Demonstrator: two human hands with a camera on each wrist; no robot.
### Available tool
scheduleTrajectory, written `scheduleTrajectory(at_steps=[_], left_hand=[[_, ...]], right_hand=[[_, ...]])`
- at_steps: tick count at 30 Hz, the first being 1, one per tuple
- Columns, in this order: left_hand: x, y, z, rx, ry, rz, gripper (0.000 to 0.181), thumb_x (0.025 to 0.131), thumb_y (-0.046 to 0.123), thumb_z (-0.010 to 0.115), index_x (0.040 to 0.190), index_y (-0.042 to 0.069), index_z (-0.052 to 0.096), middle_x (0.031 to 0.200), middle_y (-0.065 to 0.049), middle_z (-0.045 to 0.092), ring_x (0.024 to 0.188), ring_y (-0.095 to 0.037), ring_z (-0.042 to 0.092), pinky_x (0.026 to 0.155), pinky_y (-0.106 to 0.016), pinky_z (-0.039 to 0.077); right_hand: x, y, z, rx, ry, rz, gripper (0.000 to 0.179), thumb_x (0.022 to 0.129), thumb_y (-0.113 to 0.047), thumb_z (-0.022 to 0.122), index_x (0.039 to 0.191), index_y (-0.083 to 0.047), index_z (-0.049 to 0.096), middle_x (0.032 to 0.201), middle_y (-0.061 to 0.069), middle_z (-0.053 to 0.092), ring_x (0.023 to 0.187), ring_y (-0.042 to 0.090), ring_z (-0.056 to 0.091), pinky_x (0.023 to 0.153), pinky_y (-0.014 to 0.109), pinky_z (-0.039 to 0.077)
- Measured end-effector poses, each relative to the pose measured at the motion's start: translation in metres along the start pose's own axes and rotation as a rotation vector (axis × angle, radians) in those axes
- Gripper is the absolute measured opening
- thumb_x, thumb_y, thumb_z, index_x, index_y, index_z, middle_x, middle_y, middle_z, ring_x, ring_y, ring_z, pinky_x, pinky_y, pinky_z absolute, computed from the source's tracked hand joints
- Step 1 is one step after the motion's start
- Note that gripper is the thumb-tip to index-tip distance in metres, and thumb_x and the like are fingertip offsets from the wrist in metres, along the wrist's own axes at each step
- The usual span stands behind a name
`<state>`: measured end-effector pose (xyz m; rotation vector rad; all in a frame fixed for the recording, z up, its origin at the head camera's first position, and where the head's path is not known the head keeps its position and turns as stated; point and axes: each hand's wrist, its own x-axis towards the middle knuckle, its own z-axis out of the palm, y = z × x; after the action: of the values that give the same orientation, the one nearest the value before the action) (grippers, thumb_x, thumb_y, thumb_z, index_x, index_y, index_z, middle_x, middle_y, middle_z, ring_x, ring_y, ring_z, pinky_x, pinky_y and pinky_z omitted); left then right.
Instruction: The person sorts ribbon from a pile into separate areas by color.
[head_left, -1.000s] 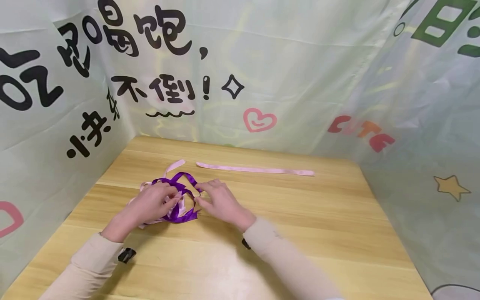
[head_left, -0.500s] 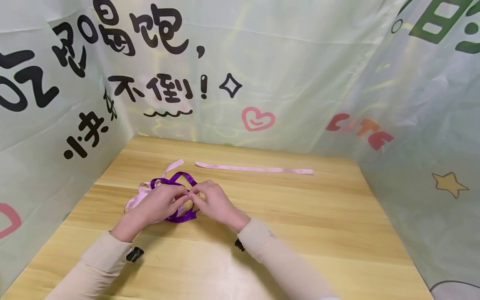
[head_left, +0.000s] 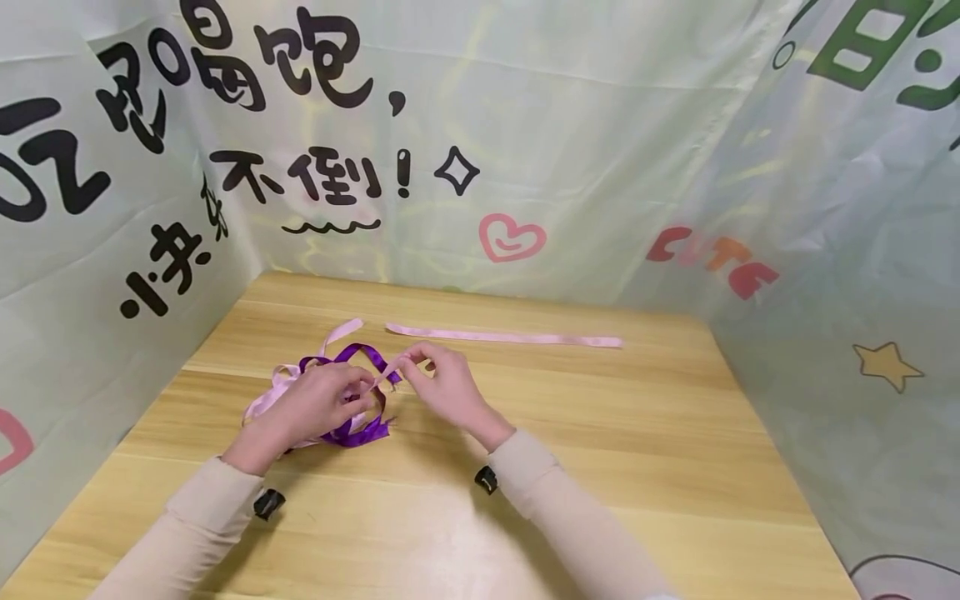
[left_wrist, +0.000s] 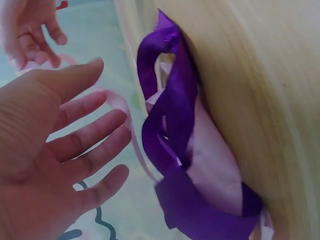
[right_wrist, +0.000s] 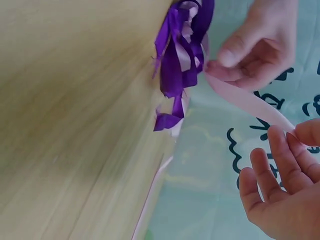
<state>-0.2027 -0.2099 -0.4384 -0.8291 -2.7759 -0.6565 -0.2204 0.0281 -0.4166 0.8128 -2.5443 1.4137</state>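
Note:
Between thumb and index finger, my right hand (head_left: 447, 385) pinches the end of a pale pink ribbon (right_wrist: 250, 102). The strip stretches from there to the fingertips of my left hand (head_left: 318, 406) and on toward the pile. In the left wrist view, the left thumb and fingers are spread apart, with the ribbon passing behind them. Beneath the left hand lies a tangled heap of purple ribbon (left_wrist: 180, 100) and pink ribbon (left_wrist: 215, 155), partly hidden by that hand in the head view.
A separate pink ribbon (head_left: 502, 337) lies straight along the back of the wooden table (head_left: 600, 467). Printed fabric (head_left: 585, 167) encloses the back and sides. A loose pink end (head_left: 342, 332) sticks out behind the heap.
The hands came together over the heap, then my right hand drew back up and right, with the pink ribbon now stretched out from it. The left hand shifted slightly right.

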Motion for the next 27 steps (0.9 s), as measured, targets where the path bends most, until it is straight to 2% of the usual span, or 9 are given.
scheduleTrajectory(at_steps=[5,7,9,12,16,20,22,25,27], left_hand=[[0.001,-0.005,0.005,0.119,0.028,-0.008,0.018,0.091,0.014,0.082,0.106,0.006,0.075,0.087,-0.002,0.074,0.079,-0.021,0.068,0.076,-0.045,0.057],[0.000,-0.007,0.006,0.164,0.054,-0.011,0.017,0.090,0.015,0.084,0.102,0.007,0.075,0.084,-0.002,0.071,0.076,-0.020,0.065,0.076,-0.047,0.056],[0.000,-0.009,0.007,0.195,0.090,-0.011,0.021,0.089,0.018,0.085,0.102,0.007,0.072,0.082,-0.003,0.067,0.073,-0.020,0.059,0.072,-0.048,0.054],[0.003,-0.009,0.008,0.189,0.154,0.001,0.033,0.088,0.025,0.087,0.109,0.007,0.070,0.092,-0.009,0.067,0.078,-0.025,0.060,0.070,-0.051,0.052],[0.010,-0.008,0.011,0.132,0.159,0.031,0.037,0.093,0.031,0.082,0.119,0.007,0.070,0.105,-0.013,0.070,0.089,-0.028,0.063,0.073,-0.050,0.050],[0.015,-0.006,0.012,0.003,0.088,0.025,0.016,0.098,0.024,0.076,0.106,0.010,0.074,0.088,-0.003,0.067,0.075,-0.015,0.055,0.066,-0.035,0.045],[0.016,-0.005,0.011,-0.080,0.058,0.005,0.008,0.099,0.020,0.075,0.099,0.012,0.073,0.079,0.003,0.061,0.068,-0.010,0.050,0.062,-0.029,0.042],[0.015,-0.004,0.007,-0.170,0.042,-0.026,0.008,0.101,0.018,0.072,0.095,0.013,0.073,0.073,0.008,0.055,0.063,-0.006,0.046,0.059,-0.025,0.041],[0.014,-0.004,0.003,-0.196,0.039,-0.041,0.009,0.103,0.018,0.069,0.096,0.014,0.073,0.072,0.009,0.055,0.061,-0.005,0.045,0.058,-0.025,0.041]], right_hand=[[-0.001,0.002,-0.007,0.075,0.036,0.007,0.015,0.105,-0.022,0.067,0.107,-0.011,0.076,0.093,0.005,0.077,0.089,0.022,0.071,0.084,0.032,0.058],[-0.001,0.004,-0.010,0.101,0.047,0.004,0.014,0.104,-0.021,0.067,0.107,-0.011,0.076,0.091,0.004,0.076,0.085,0.021,0.070,0.080,0.030,0.057],[-0.001,0.007,-0.013,0.126,0.051,0.002,0.013,0.104,-0.020,0.067,0.107,-0.011,0.076,0.088,0.004,0.075,0.081,0.019,0.068,0.077,0.029,0.056],[-0.001,0.010,-0.017,0.171,0.036,0.014,0.010,0.104,-0.018,0.067,0.106,-0.011,0.075,0.085,0.005,0.076,0.073,0.017,0.065,0.067,0.025,0.050],[-0.003,0.012,-0.022,0.221,0.004,0.046,0.009,0.102,-0.013,0.065,0.105,-0.012,0.073,0.087,0.006,0.078,0.072,0.014,0.065,0.063,0.024,0.043],[-0.006,0.016,-0.028,0.215,0.001,0.076,0.014,0.103,-0.019,0.065,0.106,-0.010,0.074,0.091,0.004,0.079,0.082,0.012,0.070,0.073,0.027,0.047],[-0.006,0.019,-0.030,0.195,0.014,0.085,0.018,0.104,-0.026,0.066,0.107,-0.010,0.075,0.092,0.004,0.080,0.083,0.012,0.071,0.072,0.027,0.047],[-0.006,0.027,-0.035,0.171,0.038,0.084,0.017,0.103,-0.026,0.069,0.105,-0.010,0.075,0.092,0.006,0.080,0.080,0.017,0.071,0.066,0.026,0.046],[-0.007,0.032,-0.039,0.145,0.053,0.080,0.011,0.101,-0.021,0.073,0.104,-0.010,0.074,0.091,0.007,0.080,0.079,0.019,0.070,0.066,0.025,0.047]])
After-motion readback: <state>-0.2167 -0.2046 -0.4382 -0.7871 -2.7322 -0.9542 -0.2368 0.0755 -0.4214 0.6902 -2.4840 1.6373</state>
